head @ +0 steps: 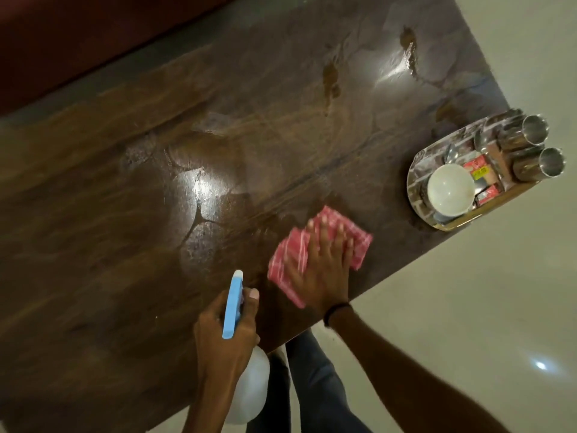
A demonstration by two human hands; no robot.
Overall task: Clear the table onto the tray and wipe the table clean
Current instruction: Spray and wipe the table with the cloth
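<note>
Where the frame lies nearest me, at lower centre, my left hand (pixel 218 335) grips the spray bottle (pixel 232 307), fingers curled round its blue head. Just beyond, my right hand (pixel 324 270) presses flat, fingers straight, on the red checked cloth (pixel 285 260) on the counter (pixel 125 214). At right, the steel tray (pixel 420 164) carries a white bowl (pixel 449 190) and two tumblers (pixel 535 129). Brown smears (pixel 409 48) mark the upper right.

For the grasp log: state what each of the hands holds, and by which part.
Left hand grips the spray bottle by its neck, below the blue trigger head. Right hand holds nothing; it presses flat on the red checked cloth.
</note>
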